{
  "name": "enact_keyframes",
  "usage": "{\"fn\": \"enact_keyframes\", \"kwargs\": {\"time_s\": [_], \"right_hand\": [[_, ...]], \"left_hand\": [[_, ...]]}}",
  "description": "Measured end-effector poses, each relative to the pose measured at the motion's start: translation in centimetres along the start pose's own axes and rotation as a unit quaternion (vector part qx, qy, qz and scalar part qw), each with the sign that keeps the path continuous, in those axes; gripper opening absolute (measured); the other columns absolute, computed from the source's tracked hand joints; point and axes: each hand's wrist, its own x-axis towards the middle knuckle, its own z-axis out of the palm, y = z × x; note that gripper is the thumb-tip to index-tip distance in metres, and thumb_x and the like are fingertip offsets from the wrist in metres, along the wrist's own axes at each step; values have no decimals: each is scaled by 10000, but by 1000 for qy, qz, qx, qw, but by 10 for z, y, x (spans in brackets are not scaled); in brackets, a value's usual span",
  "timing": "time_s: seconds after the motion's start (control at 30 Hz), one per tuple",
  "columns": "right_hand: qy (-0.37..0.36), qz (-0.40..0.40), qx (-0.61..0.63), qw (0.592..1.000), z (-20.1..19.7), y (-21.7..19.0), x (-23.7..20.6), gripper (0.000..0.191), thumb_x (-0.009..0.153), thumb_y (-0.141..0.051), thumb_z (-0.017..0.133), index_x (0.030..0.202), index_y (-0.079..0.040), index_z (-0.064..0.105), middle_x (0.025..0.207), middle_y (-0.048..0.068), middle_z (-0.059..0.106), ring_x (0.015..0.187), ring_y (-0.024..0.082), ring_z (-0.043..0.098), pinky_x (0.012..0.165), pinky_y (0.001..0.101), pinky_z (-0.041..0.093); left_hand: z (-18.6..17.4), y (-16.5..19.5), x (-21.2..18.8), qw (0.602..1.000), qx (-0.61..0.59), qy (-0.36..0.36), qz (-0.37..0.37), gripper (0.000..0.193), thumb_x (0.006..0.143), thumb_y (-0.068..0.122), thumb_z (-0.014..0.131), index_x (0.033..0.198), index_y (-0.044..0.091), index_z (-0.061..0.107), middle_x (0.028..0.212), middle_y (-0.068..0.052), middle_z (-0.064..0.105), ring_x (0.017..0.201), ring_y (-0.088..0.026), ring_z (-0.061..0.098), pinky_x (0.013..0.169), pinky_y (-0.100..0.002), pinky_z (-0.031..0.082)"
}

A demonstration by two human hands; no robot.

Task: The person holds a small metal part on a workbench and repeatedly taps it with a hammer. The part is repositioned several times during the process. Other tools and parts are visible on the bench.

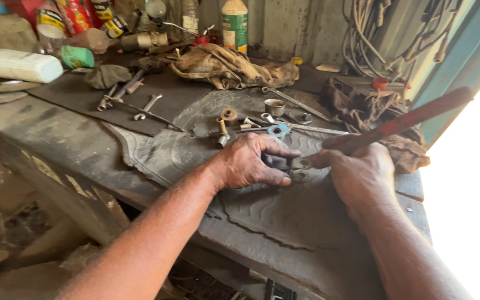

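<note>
Left hand [251,161] pinches small grey metal part [297,171] against dark rubber mat [262,211]. Right hand [356,169], just right of the part, grips red-handled tool [412,118], tip at the part. Part dull, grimy.

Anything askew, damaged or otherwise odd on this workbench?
Yes: the rubber mat under both hands has wavy, ragged edges. Wrenches, small metal fittings and grimy rags lie scattered. Nothing looks spilled.

A red-handled tool [412,118] crosses the dark grey bench [56,139], near a wavy-patterned grey rubber mat [284,211], tan rags [229,66], a blue ring [279,130] and a white bottle [20,65].
</note>
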Motion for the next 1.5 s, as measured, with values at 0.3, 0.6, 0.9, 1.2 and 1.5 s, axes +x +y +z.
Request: {"fn": "enact_keyframes", "kwargs": {"time_s": [0.3, 0.6, 0.9, 1.2, 1.5], "right_hand": [[-6, 3, -12, 1000, -1, -2, 1, 259, 715, -99, 771, 964, -30, 791, 806, 61, 761, 729, 141, 662, 670, 302, 512], [-30, -8, -9, 999, 0, 7, 3, 181, 743, -92, 738, 900, -17, 787, 759, 71, 740, 677, 145, 621, 639, 308, 488], [-27, -17, 6, 999, 2, 6, 2, 200, 739, -99, 729, 920, -27, 772, 763, 58, 763, 688, 131, 644, 642, 282, 495], [-24, -4, 0, 1000, 2, -1, -2, 207, 708, -92, 749, 896, -14, 784, 779, 81, 743, 701, 159, 641, 645, 299, 497], [-29, -69, -7, 997, 0, 7, 3, 188, 712, -109, 726, 851, -5, 799, 820, 71, 763, 790, 159, 679, 721, 305, 511]], "left_hand": [[1, 0, 0, 1000, -6, -4, -16, 576, 711, 315, 890, 1247, 152, 757, 1038, -36, 744, 980, -136, 693, 901, -287, 564], [2, 0, 2, 1000, 13, -5, -3, 582, 692, 293, 884, 1240, 150, 749, 1069, -33, 754, 1004, -148, 701, 923, -292, 566], [1, 1, 1, 1000, 17, 2, -4, 578, 680, 286, 873, 1229, 153, 751, 1088, -44, 758, 1018, -163, 718, 926, -302, 568], [1, 1, 2, 1000, 1, -4, -13, 571, 686, 265, 871, 1231, 144, 750, 1081, -46, 755, 1001, -158, 712, 916, -293, 574], [2, -1, 2, 999, 26, 7, 33, 567, 691, 256, 861, 1233, 132, 746, 1135, -61, 766, 1061, -172, 718, 959, -304, 561]]}}
